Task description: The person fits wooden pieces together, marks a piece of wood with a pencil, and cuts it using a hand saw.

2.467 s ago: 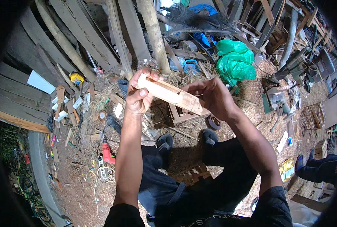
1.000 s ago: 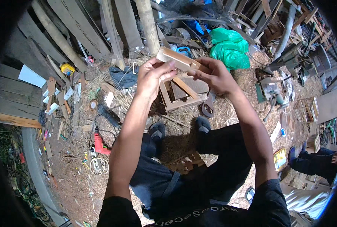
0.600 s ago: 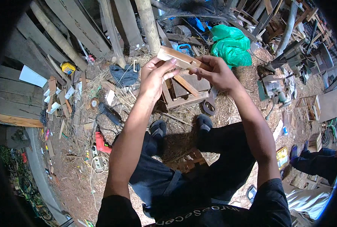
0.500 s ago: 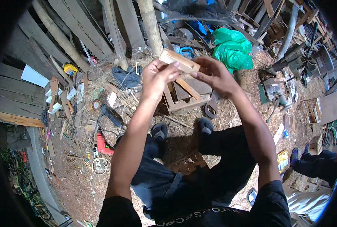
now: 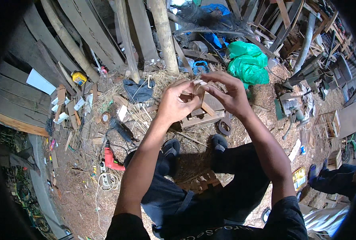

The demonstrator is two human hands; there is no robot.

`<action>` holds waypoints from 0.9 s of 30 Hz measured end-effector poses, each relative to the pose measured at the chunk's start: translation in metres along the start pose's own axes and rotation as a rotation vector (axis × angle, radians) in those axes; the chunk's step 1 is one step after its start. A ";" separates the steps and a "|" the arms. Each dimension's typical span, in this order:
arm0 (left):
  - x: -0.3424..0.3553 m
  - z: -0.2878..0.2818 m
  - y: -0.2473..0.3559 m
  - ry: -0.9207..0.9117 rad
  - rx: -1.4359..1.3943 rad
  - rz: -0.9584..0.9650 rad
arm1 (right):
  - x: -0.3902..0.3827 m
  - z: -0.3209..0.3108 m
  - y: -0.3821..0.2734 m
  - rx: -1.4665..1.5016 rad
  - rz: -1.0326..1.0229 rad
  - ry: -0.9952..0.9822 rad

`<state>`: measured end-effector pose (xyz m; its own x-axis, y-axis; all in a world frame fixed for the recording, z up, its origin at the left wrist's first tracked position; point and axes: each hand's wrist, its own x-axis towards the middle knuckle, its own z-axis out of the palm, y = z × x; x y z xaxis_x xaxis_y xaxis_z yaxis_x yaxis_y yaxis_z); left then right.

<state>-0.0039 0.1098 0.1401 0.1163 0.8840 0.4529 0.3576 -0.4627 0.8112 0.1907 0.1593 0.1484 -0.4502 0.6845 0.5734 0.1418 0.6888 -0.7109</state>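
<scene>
Held up between both hands, a small pale wooden piece (image 5: pixel 194 89), mostly hidden, only its light end grain and a brown face showing, so seen nearly end-on. Left hand (image 5: pixel 174 105) curled around its left side, fingers narrow and closed on the wood; right hand (image 5: pixel 228 94) pinching its top edge from the right with thumb and fingertips. Long axis hard to judge, apparently running away toward the far side and slightly left. Directly below on the ground, a rough wooden crate (image 5: pixel 202 114) with a slanted slat across it, a dark metal ring (image 5: pixel 225 128) just right of it. Underfoot, dirt strewn with straw and wood chips; black shoes (image 5: pixel 172 148) near the crate. Left, a red power drill (image 5: pixel 110 161) with white cord, scattered wood offcuts (image 5: pixel 66 110). Far side, leaning planks and a thick upright wooden post (image 5: pixel 164 36); far right, a green plastic bag (image 5: pixel 248 64).
</scene>
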 end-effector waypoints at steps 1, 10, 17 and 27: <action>0.000 -0.001 -0.002 -0.017 -0.008 0.019 | 0.000 0.000 0.000 0.034 0.007 -0.002; -0.005 -0.010 -0.010 -0.175 -0.221 -0.154 | -0.002 0.001 0.000 0.053 -0.005 -0.016; -0.008 -0.014 -0.015 -0.236 -0.350 -0.284 | 0.000 0.004 -0.004 -0.067 -0.068 -0.026; -0.005 -0.020 -0.013 -0.290 -0.386 -0.318 | -0.001 0.006 -0.004 -0.112 -0.092 -0.023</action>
<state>-0.0280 0.1103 0.1346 0.3272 0.9408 0.0891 0.0590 -0.1144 0.9917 0.1849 0.1545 0.1478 -0.4857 0.6125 0.6237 0.1961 0.7716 -0.6051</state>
